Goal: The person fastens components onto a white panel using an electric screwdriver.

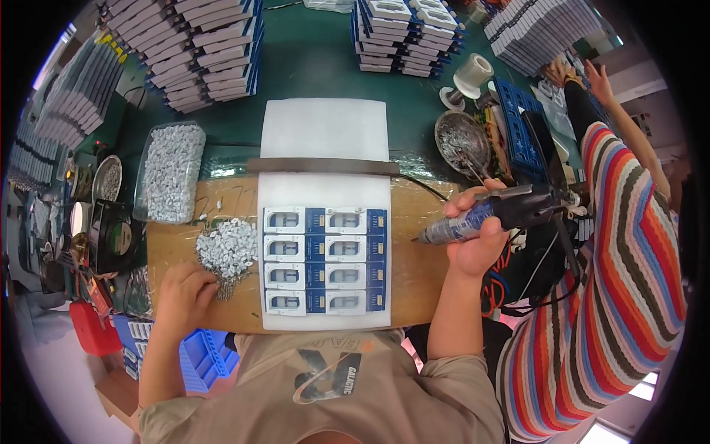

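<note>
"Well, the layout?"
"Green counter (pixel 310 63); brown board (pixel 418 211), centre; across it a white foam pad (pixel 325 132) bearing blue-and-white units (pixel 316 249); panel stacks (pixel 231 55), upper left."
"And grip?"
"Right hand (pixel 477 240) holds a power screwdriver (pixel 460 226), centre-right; left hand (pixel 186 294) curled by small parts (pixel 225 248), lower left, contents indeterminable."

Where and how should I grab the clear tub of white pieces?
Probably grip the clear tub by its two long side walls at once, coming from the near side. It's longer than wide and full of loose white pieces, so holding it level looks wise.
</note>
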The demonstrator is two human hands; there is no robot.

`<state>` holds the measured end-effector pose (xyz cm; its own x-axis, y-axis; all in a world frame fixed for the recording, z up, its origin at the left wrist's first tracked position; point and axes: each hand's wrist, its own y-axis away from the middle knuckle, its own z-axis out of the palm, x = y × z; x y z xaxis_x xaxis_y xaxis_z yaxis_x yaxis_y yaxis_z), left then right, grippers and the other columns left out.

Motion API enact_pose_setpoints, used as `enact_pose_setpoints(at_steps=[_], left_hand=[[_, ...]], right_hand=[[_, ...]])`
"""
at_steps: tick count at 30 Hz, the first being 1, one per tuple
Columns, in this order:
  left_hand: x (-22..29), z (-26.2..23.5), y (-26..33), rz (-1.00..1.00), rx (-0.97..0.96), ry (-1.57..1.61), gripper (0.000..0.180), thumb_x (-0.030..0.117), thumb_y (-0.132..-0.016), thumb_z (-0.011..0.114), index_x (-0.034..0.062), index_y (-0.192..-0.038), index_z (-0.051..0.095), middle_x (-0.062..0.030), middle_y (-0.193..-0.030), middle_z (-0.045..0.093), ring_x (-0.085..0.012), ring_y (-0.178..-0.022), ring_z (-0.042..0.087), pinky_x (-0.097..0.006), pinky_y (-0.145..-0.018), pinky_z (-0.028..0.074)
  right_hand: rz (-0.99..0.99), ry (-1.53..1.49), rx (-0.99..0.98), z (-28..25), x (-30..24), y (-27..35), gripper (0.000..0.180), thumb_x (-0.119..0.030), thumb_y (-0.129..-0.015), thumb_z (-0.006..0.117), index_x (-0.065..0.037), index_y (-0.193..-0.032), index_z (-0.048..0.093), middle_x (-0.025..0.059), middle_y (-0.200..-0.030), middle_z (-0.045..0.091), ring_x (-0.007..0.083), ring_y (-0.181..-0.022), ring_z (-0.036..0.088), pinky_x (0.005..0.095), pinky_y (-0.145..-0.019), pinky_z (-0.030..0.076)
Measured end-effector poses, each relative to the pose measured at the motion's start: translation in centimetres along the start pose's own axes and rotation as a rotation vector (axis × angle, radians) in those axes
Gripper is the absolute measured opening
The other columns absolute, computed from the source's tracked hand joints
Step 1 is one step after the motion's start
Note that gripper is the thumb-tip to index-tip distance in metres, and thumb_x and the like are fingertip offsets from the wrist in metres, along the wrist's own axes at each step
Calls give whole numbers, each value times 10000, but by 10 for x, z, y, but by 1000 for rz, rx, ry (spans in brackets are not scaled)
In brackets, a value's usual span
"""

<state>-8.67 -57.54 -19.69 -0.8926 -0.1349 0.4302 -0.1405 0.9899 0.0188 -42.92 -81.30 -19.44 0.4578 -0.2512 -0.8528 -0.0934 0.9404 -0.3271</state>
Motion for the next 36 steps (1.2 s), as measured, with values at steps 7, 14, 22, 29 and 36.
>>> enact_pose_setpoints(at_steps=[7,14,22,29,36], left_hand=[[-5,-3,0,15,-37,11,91,77,-726,661,40,-804,630,-105,-847,605,-316,-836,573,-402,-750,450],[-6,0,7,-61,-51,-36,96,109,-722,658,45,-789,633,-124,-814,603,-334,-823,577,-416,-734,458],[-6,5,-2,-23,-41,-27,105,140,-729,643,51,-785,636,-115,-799,600,-317,-800,583,-414,-718,461],[12,-1,-11,129,173,2,93,83,-675,669,70,-756,625,-74,-787,587,-284,-788,578,-393,-705,464],[76,29,-65,354,195,227,71,77,-667,670,70,-721,625,-47,-879,581,-251,-842,566,-366,-725,456]], right_hand=[[10,-7,37,0,-2,6,715,-442,-722,754,9,-1192,460,104,-849,575,196,-722,572,320,-646,495],[43,25,-5,-2,3,4,706,-468,-731,738,-66,-1234,450,70,-849,545,179,-742,529,315,-667,455],[9,30,-109,-13,-1,2,710,-477,-748,732,-83,-1257,433,78,-909,534,212,-819,515,368,-772,430],[114,91,-293,-3,-12,5,678,-465,-731,759,-90,-1219,474,67,-928,522,217,-835,534,375,-763,437],[52,42,-340,-4,-9,10,656,-513,-738,729,-82,-1176,497,67,-910,513,204,-794,528,357,-715,421]])
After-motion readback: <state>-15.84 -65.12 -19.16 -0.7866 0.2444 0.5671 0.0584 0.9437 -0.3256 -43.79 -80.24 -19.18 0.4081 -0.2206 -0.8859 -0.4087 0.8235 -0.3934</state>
